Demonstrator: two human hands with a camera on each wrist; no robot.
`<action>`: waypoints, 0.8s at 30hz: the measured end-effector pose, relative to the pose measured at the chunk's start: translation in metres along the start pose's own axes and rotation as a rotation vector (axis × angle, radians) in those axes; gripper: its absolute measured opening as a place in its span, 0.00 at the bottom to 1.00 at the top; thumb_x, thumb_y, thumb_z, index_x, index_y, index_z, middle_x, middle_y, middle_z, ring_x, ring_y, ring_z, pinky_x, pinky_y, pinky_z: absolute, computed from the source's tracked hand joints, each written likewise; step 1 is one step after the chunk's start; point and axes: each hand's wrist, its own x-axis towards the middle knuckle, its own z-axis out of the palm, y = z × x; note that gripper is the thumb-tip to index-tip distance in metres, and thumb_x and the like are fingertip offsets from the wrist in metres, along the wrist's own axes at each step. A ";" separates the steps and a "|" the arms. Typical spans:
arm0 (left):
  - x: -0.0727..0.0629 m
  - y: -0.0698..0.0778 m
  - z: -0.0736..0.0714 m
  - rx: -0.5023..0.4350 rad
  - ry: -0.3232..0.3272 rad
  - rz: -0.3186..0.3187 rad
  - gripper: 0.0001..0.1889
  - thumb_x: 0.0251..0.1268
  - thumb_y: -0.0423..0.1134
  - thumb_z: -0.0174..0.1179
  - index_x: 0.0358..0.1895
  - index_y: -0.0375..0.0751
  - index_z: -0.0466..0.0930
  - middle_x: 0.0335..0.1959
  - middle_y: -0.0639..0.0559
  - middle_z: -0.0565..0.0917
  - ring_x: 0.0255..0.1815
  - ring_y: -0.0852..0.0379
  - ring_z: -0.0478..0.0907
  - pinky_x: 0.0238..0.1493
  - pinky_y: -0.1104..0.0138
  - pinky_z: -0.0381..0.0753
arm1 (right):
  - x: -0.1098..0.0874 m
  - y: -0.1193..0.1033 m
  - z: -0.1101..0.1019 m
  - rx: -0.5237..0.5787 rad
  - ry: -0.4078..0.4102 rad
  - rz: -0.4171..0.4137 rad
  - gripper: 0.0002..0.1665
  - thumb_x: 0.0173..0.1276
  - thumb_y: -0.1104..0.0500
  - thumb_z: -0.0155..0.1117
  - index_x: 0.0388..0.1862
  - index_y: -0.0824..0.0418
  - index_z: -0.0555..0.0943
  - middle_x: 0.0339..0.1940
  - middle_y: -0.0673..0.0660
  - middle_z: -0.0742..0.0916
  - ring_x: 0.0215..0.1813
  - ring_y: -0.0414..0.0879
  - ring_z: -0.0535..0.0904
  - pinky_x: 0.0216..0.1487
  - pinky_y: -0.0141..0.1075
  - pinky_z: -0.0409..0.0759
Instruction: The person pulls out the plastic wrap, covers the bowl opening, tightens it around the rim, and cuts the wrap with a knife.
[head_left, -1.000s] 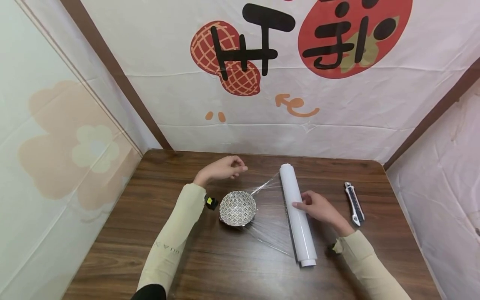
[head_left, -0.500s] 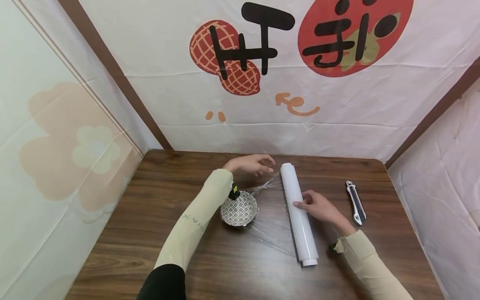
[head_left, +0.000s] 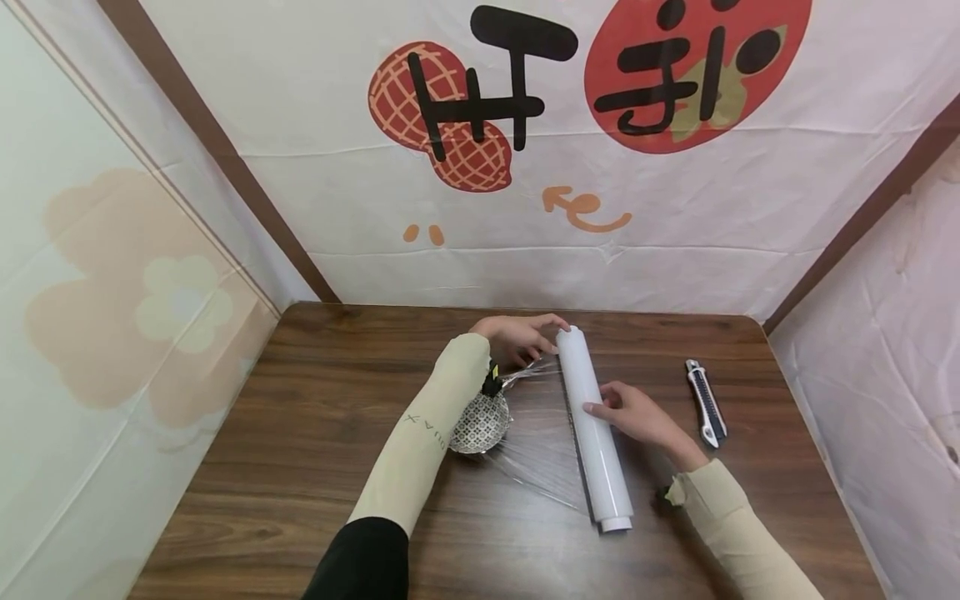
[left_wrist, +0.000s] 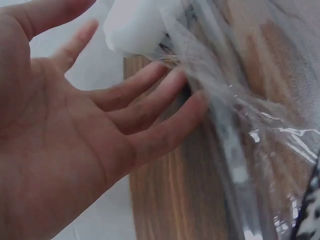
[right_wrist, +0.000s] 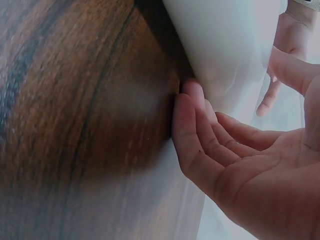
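Note:
A white roll of cling film (head_left: 596, 437) lies on the table, with a clear sheet (head_left: 542, 458) drawn out leftward to a patterned bowl (head_left: 482, 427). My right hand (head_left: 637, 414) holds the roll at mid-length, thumb on top. In the right wrist view, the fingertips (right_wrist: 186, 107) touch the roll low down by the tabletop. At the far end of the roll, my left hand (head_left: 520, 337) reaches with spread, loosely bent fingers. The left wrist view shows its fingers (left_wrist: 155, 120) beside the film's edge. The left forearm hides part of the bowl.
A utility knife (head_left: 706, 404) lies on the wooden table (head_left: 300, 450), right of the roll. Behind the table's far edge hangs a printed white cloth (head_left: 450, 275); more cloth walls flank both sides.
My left hand has moved right, across the far side of the bowl, to the far end of the roll. The right hand keeps its place on the roll.

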 end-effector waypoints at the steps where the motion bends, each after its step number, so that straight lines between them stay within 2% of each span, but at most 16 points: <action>1: 0.001 -0.001 0.001 0.003 -0.008 0.001 0.29 0.80 0.44 0.58 0.78 0.66 0.60 0.64 0.44 0.68 0.51 0.45 0.71 0.55 0.50 0.82 | 0.000 0.000 0.000 0.000 -0.001 0.001 0.45 0.73 0.34 0.66 0.71 0.66 0.74 0.55 0.64 0.87 0.47 0.48 0.84 0.46 0.41 0.84; 3: 0.004 -0.002 0.002 0.025 -0.020 0.002 0.29 0.80 0.44 0.58 0.78 0.68 0.61 0.68 0.46 0.65 0.51 0.47 0.72 0.55 0.51 0.82 | 0.001 0.001 0.000 -0.001 -0.003 0.000 0.44 0.73 0.34 0.66 0.71 0.66 0.74 0.54 0.63 0.87 0.47 0.48 0.84 0.45 0.40 0.84; 4: 0.005 -0.002 0.002 0.039 -0.028 0.008 0.29 0.80 0.44 0.58 0.78 0.68 0.62 0.66 0.45 0.66 0.49 0.47 0.71 0.54 0.52 0.82 | 0.001 0.002 0.000 0.001 -0.002 -0.004 0.44 0.73 0.34 0.66 0.71 0.66 0.74 0.54 0.63 0.87 0.46 0.48 0.84 0.45 0.40 0.84; 7: 0.009 -0.003 0.003 0.075 -0.043 0.032 0.29 0.80 0.42 0.58 0.78 0.66 0.62 0.54 0.43 0.70 0.41 0.49 0.69 0.46 0.55 0.79 | -0.003 0.004 -0.005 0.002 0.038 -0.033 0.41 0.75 0.36 0.65 0.70 0.66 0.75 0.51 0.61 0.88 0.45 0.47 0.84 0.44 0.39 0.83; 10: 0.012 -0.002 0.002 0.090 -0.056 0.060 0.29 0.80 0.41 0.57 0.78 0.63 0.62 0.40 0.44 0.71 0.35 0.49 0.66 0.38 0.57 0.71 | -0.012 0.011 -0.015 -0.016 0.144 -0.079 0.37 0.77 0.38 0.64 0.68 0.67 0.76 0.51 0.63 0.89 0.48 0.51 0.86 0.47 0.43 0.85; 13: 0.013 -0.003 0.002 0.086 -0.066 0.073 0.29 0.81 0.40 0.57 0.78 0.61 0.62 0.37 0.45 0.70 0.33 0.48 0.63 0.38 0.56 0.68 | -0.025 0.023 -0.029 -0.062 0.286 -0.100 0.35 0.79 0.40 0.62 0.66 0.67 0.78 0.53 0.67 0.89 0.53 0.59 0.87 0.52 0.51 0.86; 15: 0.012 -0.004 0.001 0.086 -0.062 0.076 0.28 0.81 0.40 0.57 0.78 0.61 0.63 0.42 0.46 0.71 0.36 0.48 0.65 0.40 0.55 0.70 | -0.034 0.033 -0.039 -0.114 0.384 -0.096 0.33 0.79 0.42 0.62 0.63 0.70 0.80 0.53 0.71 0.89 0.54 0.63 0.86 0.53 0.56 0.85; 17: 0.010 -0.005 0.000 0.091 -0.054 0.070 0.27 0.80 0.40 0.57 0.77 0.63 0.64 0.48 0.46 0.71 0.39 0.48 0.67 0.44 0.55 0.72 | -0.042 0.044 -0.047 -0.172 0.468 -0.055 0.33 0.79 0.45 0.63 0.60 0.75 0.79 0.51 0.74 0.87 0.53 0.67 0.84 0.57 0.58 0.80; 19: 0.009 -0.005 0.000 0.092 -0.045 0.062 0.27 0.80 0.40 0.57 0.76 0.64 0.65 0.53 0.45 0.70 0.42 0.47 0.68 0.46 0.54 0.75 | -0.049 0.053 -0.054 -0.206 0.509 0.010 0.33 0.79 0.47 0.63 0.59 0.79 0.78 0.49 0.78 0.85 0.52 0.70 0.78 0.59 0.61 0.70; 22: 0.007 -0.007 -0.001 0.084 -0.044 0.047 0.27 0.81 0.41 0.57 0.76 0.66 0.65 0.55 0.44 0.69 0.42 0.46 0.67 0.45 0.54 0.76 | -0.054 0.065 -0.061 -0.216 0.486 0.127 0.38 0.78 0.46 0.61 0.60 0.84 0.74 0.48 0.81 0.81 0.50 0.72 0.70 0.52 0.61 0.60; 24: 0.006 -0.008 0.000 0.071 -0.050 0.046 0.28 0.81 0.40 0.56 0.77 0.67 0.64 0.53 0.43 0.70 0.40 0.46 0.66 0.41 0.55 0.75 | -0.055 0.071 -0.063 -0.195 0.440 0.184 0.40 0.78 0.46 0.60 0.62 0.85 0.72 0.47 0.81 0.79 0.49 0.71 0.70 0.51 0.60 0.64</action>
